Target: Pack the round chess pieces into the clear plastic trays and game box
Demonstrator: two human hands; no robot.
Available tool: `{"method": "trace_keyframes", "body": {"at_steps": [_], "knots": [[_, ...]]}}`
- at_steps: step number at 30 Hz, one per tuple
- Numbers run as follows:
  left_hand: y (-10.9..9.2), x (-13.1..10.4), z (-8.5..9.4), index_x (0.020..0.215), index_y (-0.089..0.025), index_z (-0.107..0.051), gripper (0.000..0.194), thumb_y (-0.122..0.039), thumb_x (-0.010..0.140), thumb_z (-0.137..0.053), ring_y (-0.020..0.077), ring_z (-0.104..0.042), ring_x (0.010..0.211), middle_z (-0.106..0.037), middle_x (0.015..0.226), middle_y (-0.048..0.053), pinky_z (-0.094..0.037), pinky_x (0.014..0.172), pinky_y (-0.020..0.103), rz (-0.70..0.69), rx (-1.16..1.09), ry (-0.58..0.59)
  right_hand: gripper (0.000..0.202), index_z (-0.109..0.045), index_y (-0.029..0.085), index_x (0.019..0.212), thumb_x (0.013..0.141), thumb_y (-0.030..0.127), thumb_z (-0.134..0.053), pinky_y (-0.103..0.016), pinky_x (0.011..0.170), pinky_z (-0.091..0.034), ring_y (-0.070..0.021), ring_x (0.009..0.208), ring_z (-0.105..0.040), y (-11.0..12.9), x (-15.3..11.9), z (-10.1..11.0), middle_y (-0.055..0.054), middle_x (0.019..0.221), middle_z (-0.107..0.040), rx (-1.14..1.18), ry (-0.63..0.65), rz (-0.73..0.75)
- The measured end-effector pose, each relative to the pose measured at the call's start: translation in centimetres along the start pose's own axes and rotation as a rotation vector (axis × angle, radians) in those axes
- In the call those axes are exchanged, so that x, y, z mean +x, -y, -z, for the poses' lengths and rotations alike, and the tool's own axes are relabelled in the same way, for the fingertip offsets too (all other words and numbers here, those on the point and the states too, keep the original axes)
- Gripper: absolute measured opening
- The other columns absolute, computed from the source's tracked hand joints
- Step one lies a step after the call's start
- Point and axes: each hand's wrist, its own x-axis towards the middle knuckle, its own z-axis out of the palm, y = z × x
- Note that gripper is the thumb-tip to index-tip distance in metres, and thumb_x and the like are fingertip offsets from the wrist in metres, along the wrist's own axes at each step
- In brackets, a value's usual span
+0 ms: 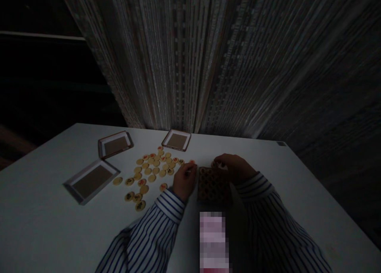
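Many round wooden pieces (pixel 156 171) with red or black characters lie scattered left of the middle of the white table. My left hand (pixel 185 179) is closed, with a red-marked round piece (pixel 192 161) at its fingertips. Right of it stands a dark box (pixel 210 187) filled with round shapes in rows. Over the box's far right corner, my right hand (pixel 235 166) is curled, with a small round piece (pixel 214 164) at its fingertips. Deep shadow hides part of the box and of my right hand's fingers.
Three shallow box parts lie on the white table (pixel 297 209): one at the back left (pixel 116 144), a larger one at the left (pixel 91 181) and one at the back middle (pixel 176 140). A string curtain (pixel 184 66) hangs behind. A small dark item (pixel 281 144) lies at the far right corner.
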Motion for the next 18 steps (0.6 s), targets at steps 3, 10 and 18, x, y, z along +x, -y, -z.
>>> {"method": "trace_keyframes", "body": {"at_steps": [3, 10, 18], "knots": [[0.5, -0.2, -0.3, 0.08, -0.016, -0.062, 0.016, -0.024, 0.075, -0.049, 0.0153, -0.059, 0.077, -0.064, 0.082, 0.006, -0.048, 0.067, 0.027, -0.043, 0.028, 0.026, 0.023, -0.06, 0.016, 0.09, 0.071, 0.026, -0.055, -0.024, 0.061, -0.04, -0.0144, 0.069, -0.057, 0.1, -0.1, 0.1, -0.006, 0.082, -0.064, -0.018, 0.064, -0.05], [0.9, -0.4, -0.6, 0.083, -0.017, -0.061, 0.015, -0.023, 0.075, -0.05, 0.0154, -0.058, 0.078, -0.063, 0.084, 0.005, -0.047, 0.067, 0.027, -0.056, 0.04, 0.065, 0.021, -0.06, 0.018, 0.089, 0.07, 0.028, -0.055, -0.023, 0.061, -0.038, -0.0149, 0.072, -0.058, -0.1, -0.2, -0.3, -0.004, 0.084, -0.065, -0.076, 0.168, -0.124], [0.7, -0.4, -0.4, 0.082, -0.018, -0.062, 0.014, -0.022, 0.075, -0.051, 0.015, -0.058, 0.076, -0.063, 0.083, 0.005, -0.047, 0.067, 0.026, -0.051, 0.041, 0.068, 0.023, -0.061, 0.018, 0.088, 0.07, 0.03, -0.053, -0.026, 0.065, -0.039, -0.0186, 0.078, -0.059, -0.2, 0.1, -1.1, -0.006, 0.088, -0.064, -0.135, 0.213, -0.106]]}}
